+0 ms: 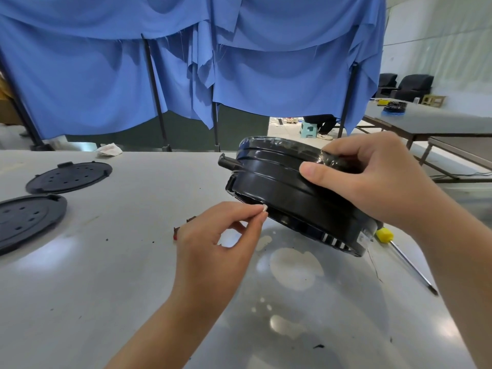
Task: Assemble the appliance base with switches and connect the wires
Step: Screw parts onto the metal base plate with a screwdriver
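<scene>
**Base tilted in hand, small part going in**

Head view: your right hand (pixel 372 179) clamps the round black plastic appliance base (pixel 287 193) by its rim, thumb on the side wall, holding it tilted above the glossy grey tabletop (pixel 106 275). Your left hand (pixel 221 241) pinches a small white part (pixel 264 208) at the base's lower edge. The base looks rigid and light, but its smooth wall looks slippery, so keep hold at the ridged rim. Two flat black perforated discs (pixel 69 177) lie far left; a yellow-handled screwdriver (pixel 399 254) lies under your right wrist.
</scene>
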### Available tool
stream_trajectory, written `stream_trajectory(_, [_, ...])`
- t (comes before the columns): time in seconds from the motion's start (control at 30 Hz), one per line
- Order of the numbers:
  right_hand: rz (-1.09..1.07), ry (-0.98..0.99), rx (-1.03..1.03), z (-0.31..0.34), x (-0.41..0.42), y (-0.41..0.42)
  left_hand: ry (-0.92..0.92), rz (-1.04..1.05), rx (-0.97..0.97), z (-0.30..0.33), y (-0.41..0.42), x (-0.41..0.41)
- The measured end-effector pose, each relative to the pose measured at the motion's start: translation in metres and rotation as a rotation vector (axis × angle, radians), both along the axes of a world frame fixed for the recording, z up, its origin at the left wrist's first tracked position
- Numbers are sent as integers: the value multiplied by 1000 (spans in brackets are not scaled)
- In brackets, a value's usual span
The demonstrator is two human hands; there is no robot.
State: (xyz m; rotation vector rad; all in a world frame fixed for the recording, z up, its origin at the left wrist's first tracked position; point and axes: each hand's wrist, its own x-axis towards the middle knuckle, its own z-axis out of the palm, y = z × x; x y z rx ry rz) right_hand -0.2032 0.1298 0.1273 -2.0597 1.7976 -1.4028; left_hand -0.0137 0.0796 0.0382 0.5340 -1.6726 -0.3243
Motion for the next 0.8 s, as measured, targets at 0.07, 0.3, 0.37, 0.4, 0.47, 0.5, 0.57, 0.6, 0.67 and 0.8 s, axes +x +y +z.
stream_trajectory(0.07, [12, 18, 4, 0, 0, 0, -9, 8, -12, 0, 0, 1])
stream_trajectory(0.3, [48, 12, 25, 0, 5, 2, -5, 2, -8, -1, -2, 3])
stream_trajectory(0.37, [66, 2, 44, 0, 6, 3, -18, 5, -19, 0, -2, 3])
stream_trajectory(0.4, [69, -2, 49, 0, 6, 3, -27, 9, -30, 1, -3, 4])
stream_trajectory(0.47, [70, -8, 55, 0, 7, 4, -52, 20, -67, 3, -5, 5])
stream_trajectory(0.5, [69, -9, 57, 0, 7, 4, -66, 32, -87, 3, -6, 7])
stream_trajectory(0.57, [65, 2, 64, 0, 8, 5, -101, 68, -129, 3, -9, 11])
stream_trajectory(0.6, [65, 10, 69, 0, 8, 5, -122, 93, -152, 4, -11, 13])
stream_trajectory(0.67, [66, 21, 80, 0, 9, 5, -172, 143, -201, 3, -14, 16])
stream_trajectory(0.8, [73, 33, 87, 0, 10, 4, -260, 203, -338, -1, -21, 17])
